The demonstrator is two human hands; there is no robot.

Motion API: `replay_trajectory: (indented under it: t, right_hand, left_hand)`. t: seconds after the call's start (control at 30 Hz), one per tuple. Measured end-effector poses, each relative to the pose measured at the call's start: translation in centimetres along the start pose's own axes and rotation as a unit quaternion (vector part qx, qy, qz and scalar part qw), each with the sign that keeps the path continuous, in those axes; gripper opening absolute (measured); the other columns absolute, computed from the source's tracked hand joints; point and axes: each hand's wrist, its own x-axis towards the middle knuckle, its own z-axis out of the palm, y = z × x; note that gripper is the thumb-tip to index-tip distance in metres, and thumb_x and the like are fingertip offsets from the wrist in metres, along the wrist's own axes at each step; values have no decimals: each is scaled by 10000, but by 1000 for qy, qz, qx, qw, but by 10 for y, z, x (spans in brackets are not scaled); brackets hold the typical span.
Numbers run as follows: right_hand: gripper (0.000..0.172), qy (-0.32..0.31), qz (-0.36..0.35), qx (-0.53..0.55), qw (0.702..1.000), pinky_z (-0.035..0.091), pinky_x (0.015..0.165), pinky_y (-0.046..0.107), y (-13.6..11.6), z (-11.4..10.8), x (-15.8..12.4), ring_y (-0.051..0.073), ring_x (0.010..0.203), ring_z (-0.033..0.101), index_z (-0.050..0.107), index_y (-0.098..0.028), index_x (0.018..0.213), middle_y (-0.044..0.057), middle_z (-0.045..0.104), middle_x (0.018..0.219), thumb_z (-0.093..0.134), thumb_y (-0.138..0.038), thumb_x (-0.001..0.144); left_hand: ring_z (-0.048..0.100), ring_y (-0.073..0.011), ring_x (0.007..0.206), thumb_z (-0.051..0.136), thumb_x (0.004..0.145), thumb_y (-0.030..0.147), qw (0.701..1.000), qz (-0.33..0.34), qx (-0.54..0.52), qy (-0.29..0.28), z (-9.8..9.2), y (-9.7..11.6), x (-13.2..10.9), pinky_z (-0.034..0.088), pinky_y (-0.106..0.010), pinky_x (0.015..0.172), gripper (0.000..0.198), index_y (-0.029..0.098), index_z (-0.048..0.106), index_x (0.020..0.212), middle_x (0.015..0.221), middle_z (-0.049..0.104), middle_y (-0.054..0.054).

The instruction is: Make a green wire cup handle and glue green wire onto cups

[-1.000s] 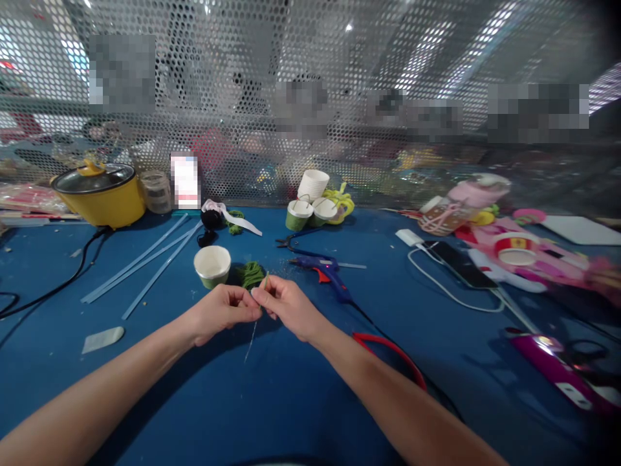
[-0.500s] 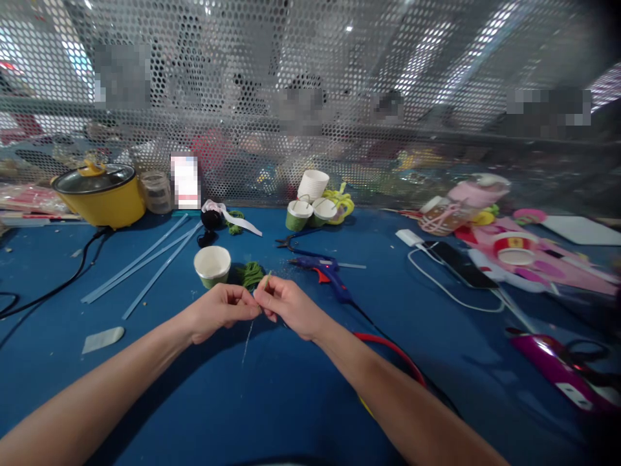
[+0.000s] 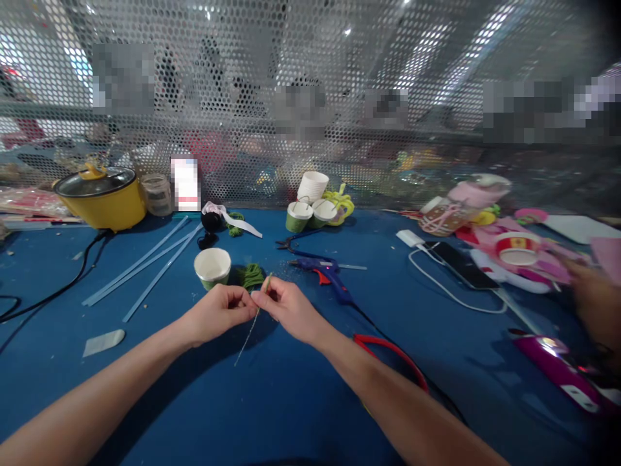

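My left hand (image 3: 224,312) and my right hand (image 3: 287,307) meet at the fingertips low over the blue table. Both pinch a thin wire (image 3: 247,340) partly wrapped in green yarn. Its bare, shiny end slants down to the left, and the green end pokes up above my right fingers. Just behind my hands lies a bundle of green yarn (image 3: 251,275). A white paper cup (image 3: 212,264) with green around its lower part stands behind my left hand. The exact grip of the left fingertips is partly hidden.
A blue glue gun (image 3: 326,275) and pliers (image 3: 294,246) lie right of centre. Small cups (image 3: 299,217) stand at the back. Clear glue sticks (image 3: 160,272) and a yellow pot (image 3: 104,200) are left. A phone (image 3: 460,264) and another person's blurred hand (image 3: 596,298) are right.
The wire's bare end has swung slightly left and more of it shows below my fingers. Another person's hand has come in at the right edge. My hands have barely moved.
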Motion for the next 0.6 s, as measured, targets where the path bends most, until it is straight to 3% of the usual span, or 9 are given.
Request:
replay_trajectory:
  t: [0.23,0.4,0.5,0.6]
  right_hand:
    - [307,31,-1,-46,998,266,467,220,-2,2,-1,76,499,318,412,-174,579,-53,378,522,538,-407,735]
    - [363,19,13,-77,997,242,450,219,-5,-2,-2,75,485,297,404,-174,537,-56,347,493,549,-451,720]
    - [393,-63,-10,-31,997,268,445,226,-36,-8,-16,83,483,330,428,-180,548,-39,381,517,497,-513,744]
    - [450,-193,-124,68,971,378,523,253,-71,-11,-47,121,553,465,462,-204,573,-3,493,572,438,-631,714]
  left_hand:
    - [227,-61,489,539,711,403,1000,6,3,8,4,-2,0,174,-212,453,306,150,432,575,508,309,71]
    - [231,-55,476,577,674,402,999,-15,-18,23,2,-4,3,166,-205,442,284,137,486,622,506,329,74]
    - [254,-49,453,601,641,408,997,-35,-54,52,1,-3,4,170,-202,430,292,128,517,650,512,385,65]
    - [275,-48,443,625,612,417,994,-46,-83,58,2,-1,4,177,-202,425,310,123,533,649,518,423,54]
